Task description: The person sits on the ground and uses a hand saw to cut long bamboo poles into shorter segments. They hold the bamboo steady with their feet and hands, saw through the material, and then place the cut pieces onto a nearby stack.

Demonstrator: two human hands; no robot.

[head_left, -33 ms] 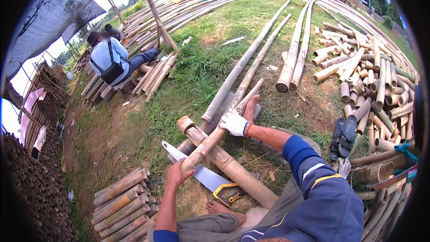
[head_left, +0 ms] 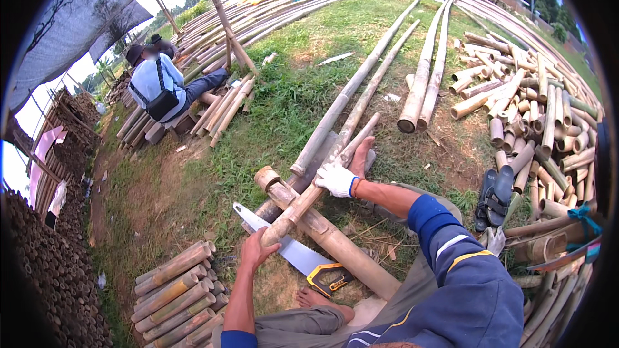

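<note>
Now my bare left hand (head_left: 256, 249) has its fingers wrapped around the near end of a bamboo pole (head_left: 295, 211), which lies across a thicker bamboo culm (head_left: 361, 264) in front of me. My right hand (head_left: 336, 179), in a white glove, lies over the pole farther up; I cannot tell how tightly those fingers close. The handsaw (head_left: 304, 256) is out of my hands, its blade below the pole's near end. Short bamboo lengths (head_left: 177, 291) sit stacked to my left, so I judge some cutting done; I see no saw at work on my pole, and long bamboo poles (head_left: 346, 98) ahead look uncut, so plenty seems left
</note>
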